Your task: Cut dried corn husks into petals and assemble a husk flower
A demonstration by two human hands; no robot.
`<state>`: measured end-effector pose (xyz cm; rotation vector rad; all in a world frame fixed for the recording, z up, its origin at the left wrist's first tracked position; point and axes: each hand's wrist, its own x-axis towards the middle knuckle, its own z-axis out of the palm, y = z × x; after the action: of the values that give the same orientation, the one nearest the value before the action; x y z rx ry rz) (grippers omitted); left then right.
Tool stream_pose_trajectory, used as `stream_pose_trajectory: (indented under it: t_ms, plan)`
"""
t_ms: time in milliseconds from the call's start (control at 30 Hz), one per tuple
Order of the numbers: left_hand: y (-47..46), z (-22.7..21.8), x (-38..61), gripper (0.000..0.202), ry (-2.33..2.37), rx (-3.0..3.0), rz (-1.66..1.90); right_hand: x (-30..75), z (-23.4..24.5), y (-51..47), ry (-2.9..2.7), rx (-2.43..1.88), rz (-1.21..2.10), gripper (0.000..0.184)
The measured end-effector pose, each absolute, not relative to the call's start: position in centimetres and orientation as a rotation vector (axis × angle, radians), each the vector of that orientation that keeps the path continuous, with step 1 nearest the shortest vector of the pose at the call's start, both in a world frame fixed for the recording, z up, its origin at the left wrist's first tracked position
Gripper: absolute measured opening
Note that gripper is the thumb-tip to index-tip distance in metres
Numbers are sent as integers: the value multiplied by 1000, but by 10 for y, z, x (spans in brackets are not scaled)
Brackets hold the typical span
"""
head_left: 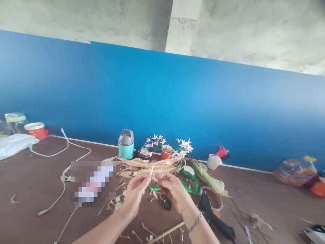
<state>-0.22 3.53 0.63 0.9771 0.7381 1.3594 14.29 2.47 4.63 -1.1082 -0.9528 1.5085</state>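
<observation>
Low in the centre of the frame, the left hand point(135, 194) and the right hand point(175, 190) meet above the brown table point(33, 183). Their fingertips are pressed together in a pinch on a thin pale husk strip point(151, 170) that stands up between them. Just behind it lies a pile of dried husks point(138, 165). Farther back, by the blue wall, stand a teal flask point(126, 144) and a red cup point(166, 155) of paper flowers point(155, 141). A green ribbon point(190, 177) curls right of the hands, scissors point(166, 202) lie beneath the right hand, and a black glue gun point(215, 218) rests at lower right.
</observation>
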Motion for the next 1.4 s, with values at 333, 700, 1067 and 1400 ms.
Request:
stream_pose_trajectory:
  t_ms: [333,700,1067,1400]
  plan:
    - [32,19,1,13,678,845,1370,141,51,22,-1066,-1086,1415,9]
    - [33,16,1,12,637,820,1325,137,48,24,-1178,-1135,1175,16]
    - [34,8,1,21,793,956,1316,140,45,26,-1323,-1206,877,10]
    - [31,13,2,20,803,951,1235,136,53,17,-1659,-1206,428,12]
